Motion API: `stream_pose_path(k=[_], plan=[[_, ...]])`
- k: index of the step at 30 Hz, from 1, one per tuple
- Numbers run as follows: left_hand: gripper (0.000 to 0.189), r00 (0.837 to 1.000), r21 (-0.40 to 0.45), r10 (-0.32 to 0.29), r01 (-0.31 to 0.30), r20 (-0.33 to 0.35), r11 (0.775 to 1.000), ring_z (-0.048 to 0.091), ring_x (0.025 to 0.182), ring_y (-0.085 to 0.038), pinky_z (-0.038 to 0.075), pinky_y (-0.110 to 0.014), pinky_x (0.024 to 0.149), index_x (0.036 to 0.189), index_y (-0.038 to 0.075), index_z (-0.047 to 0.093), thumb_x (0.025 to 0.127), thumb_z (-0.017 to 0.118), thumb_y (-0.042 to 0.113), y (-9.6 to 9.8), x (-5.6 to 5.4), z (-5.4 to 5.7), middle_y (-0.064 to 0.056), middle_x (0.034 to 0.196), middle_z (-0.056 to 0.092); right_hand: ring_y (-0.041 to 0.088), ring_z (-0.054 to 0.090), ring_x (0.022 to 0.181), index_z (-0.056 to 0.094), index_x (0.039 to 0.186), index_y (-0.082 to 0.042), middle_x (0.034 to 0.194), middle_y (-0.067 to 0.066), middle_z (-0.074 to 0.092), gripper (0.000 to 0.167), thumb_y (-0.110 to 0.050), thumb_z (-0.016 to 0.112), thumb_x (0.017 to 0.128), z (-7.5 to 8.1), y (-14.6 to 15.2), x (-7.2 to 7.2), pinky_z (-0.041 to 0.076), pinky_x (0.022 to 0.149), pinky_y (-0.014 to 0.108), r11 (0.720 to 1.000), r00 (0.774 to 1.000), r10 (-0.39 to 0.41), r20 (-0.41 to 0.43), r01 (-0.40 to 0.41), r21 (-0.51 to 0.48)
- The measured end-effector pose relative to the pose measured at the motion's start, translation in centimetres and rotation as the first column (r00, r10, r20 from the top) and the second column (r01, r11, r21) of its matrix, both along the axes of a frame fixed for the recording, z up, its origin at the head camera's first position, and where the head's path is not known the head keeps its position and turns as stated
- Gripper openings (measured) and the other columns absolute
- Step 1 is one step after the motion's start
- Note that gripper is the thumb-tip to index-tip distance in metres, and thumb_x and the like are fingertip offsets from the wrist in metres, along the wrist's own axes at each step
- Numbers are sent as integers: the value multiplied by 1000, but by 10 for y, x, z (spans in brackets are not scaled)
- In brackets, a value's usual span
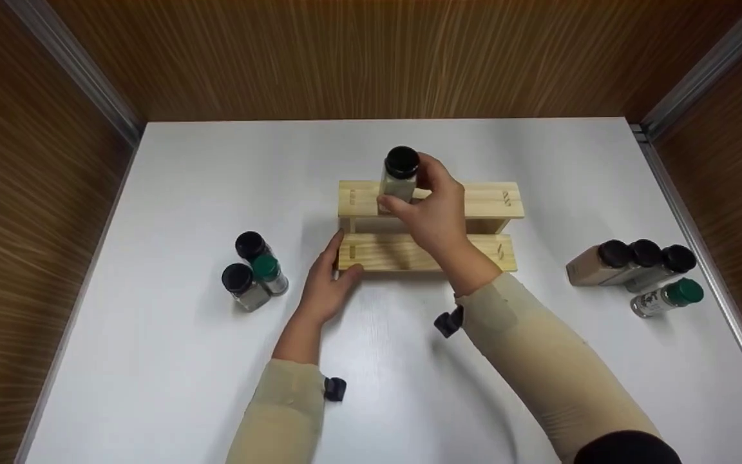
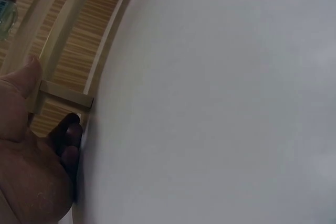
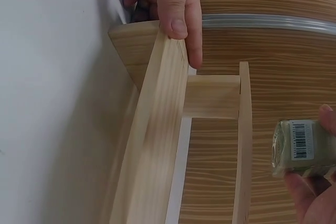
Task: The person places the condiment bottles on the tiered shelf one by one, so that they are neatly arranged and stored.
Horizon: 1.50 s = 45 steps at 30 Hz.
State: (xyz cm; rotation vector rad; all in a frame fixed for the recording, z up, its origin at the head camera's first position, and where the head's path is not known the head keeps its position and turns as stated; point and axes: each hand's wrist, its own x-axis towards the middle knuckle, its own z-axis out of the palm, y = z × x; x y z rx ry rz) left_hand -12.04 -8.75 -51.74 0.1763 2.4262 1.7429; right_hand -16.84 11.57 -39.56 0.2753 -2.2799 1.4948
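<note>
Over the upper board of a two-step wooden rack (image 1: 390, 252), my right hand (image 1: 438, 209) holds a clear spice jar (image 1: 398, 187) upright by its sides, thumb on one side and fingers on the other. The jar has a black lid and pale contents. In the right wrist view a barcode label (image 3: 301, 141) shows near its base, which stands off the rack's board. My left hand (image 1: 326, 290) grips the left end of the lower board, its thumb (image 3: 176, 17) over the front edge and its fingers along the end.
Left of the rack stand two black-lidded jars (image 1: 237, 278) and a smaller green-lidded jar (image 1: 268, 267). At the right are several black-lidded jars (image 1: 593, 264) and another green-lidded one (image 1: 664, 298). Wood-grain panels (image 1: 371, 58) border the white table (image 1: 229, 174).
</note>
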Motion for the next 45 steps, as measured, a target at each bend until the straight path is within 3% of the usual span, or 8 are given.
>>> stream_pose_path(k=[7,17,23,30,37,45], plan=[[78,1000,68,-16,16,-11,998,41,149,-37,34,-52,120,169,10,26,106,69,23,2,0,-2,-24,164,39,23,68,104,63,138,1,123,13,72,67,-13,95,81,-3,-15,-8,57,90,37,999,999,15,40,-17,29],[79,1000,81,-4,4,-9,997,37,152,-36,32,-49,122,169,10,27,104,71,23,3,2,0,-23,167,35,23,68,112,61,141,-1,125,12,72,66,-14,93,84,-1,-34,-18,56,97,36,996,992,53,115,-60,60],[80,1000,84,-7,6,4,996,36,152,-36,32,-48,123,169,8,26,104,71,23,5,3,2,-23,167,34,24,68,112,60,141,-1,126,12,72,67,-15,93,84,-4,-39,-18,55,97,37,995,991,48,121,-59,83],[81,1000,108,-4,2,20,994,44,146,-33,35,-48,119,168,8,27,103,73,18,6,4,-1,-22,162,42,21,67,113,58,142,-2,124,10,73,69,-18,93,85,-7,-44,-15,54,96,34,994,989,50,139,-64,94],[80,1000,110,-6,5,12,994,39,150,-33,32,-48,122,169,8,27,103,73,17,3,4,-1,-21,165,39,21,68,114,58,140,-4,122,10,73,70,-19,95,83,-5,-49,-14,55,94,34,994,986,40,162,-55,90],[79,1000,117,-21,22,-7,993,35,153,-35,30,-48,124,168,6,28,103,72,18,2,1,-3,-23,167,36,23,67,118,50,149,-7,128,10,69,78,-23,93,86,-3,-47,-14,54,99,35,990,978,48,205,-74,119]])
